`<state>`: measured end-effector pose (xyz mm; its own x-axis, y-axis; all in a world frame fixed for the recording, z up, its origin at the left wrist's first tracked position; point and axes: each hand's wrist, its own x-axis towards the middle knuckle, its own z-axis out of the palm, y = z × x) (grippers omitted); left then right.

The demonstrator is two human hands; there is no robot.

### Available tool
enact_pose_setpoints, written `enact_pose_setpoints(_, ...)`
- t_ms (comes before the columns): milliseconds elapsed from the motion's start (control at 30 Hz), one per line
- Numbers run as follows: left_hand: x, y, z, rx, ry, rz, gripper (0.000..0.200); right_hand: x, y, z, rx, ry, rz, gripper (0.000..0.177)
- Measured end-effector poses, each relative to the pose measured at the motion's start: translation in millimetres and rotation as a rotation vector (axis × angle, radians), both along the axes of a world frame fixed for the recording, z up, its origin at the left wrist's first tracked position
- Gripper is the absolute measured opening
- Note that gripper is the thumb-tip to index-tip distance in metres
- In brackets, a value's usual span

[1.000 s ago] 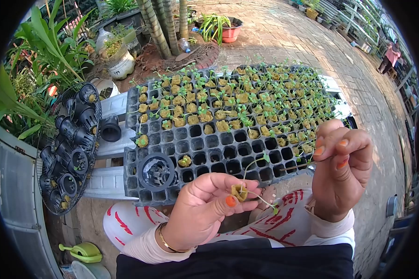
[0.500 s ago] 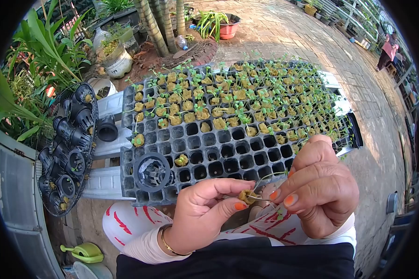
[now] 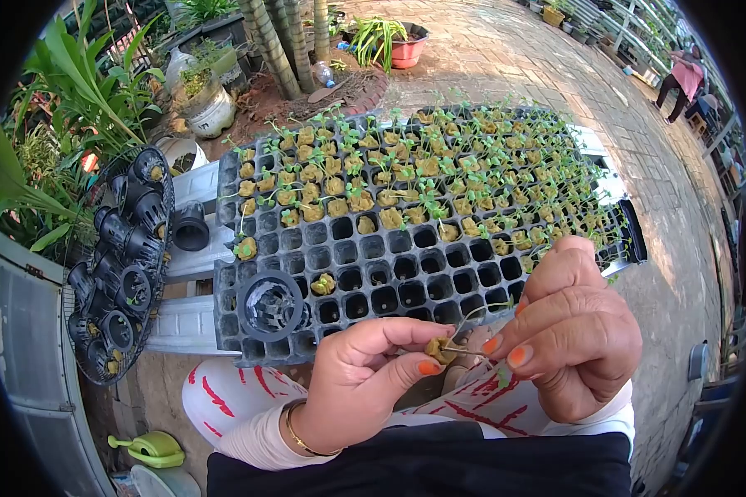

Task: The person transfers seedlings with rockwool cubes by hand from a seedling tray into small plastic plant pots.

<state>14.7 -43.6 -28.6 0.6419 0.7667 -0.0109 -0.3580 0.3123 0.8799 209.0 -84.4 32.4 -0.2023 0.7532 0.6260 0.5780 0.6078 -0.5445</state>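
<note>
Between the thumb and fingers of my left hand (image 3: 352,381) is a small brown seedling plug (image 3: 439,351), with a thin stem curving away from it. My right hand (image 3: 572,335) pinches a thin stick (image 3: 464,352) whose far end meets the plug. Green leaves hang below the right fingertips. Both hands are over my lap, at the near edge of a black seedling tray (image 3: 290,240). A black net cup (image 3: 271,306) stands on the tray's near left part. Close to it, one plug (image 3: 323,284) with a small sprout sits in a cell.
Left of the tray, a black basket (image 3: 167,240) holds several net cups. Another net cup (image 3: 191,228) lies on the white slatted table (image 3: 178,325). A green watering can (image 3: 149,449) is at lower left. A person (image 3: 684,79) is at far upper right.
Both hands stay nearly in place, with a slight shift of the right fingers and the stick at the plug. In the background, the person has changed posture, with an arm now raised.
</note>
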Motion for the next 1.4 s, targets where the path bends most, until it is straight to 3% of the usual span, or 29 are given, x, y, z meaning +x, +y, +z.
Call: enact_pose_setpoints(1400, -1.6, -1.6, -0.4, 0.004, 0.041, -0.006, 0.03, 0.8, 0.1, 0.6, -0.005, 0.007, 0.018, 0.009)
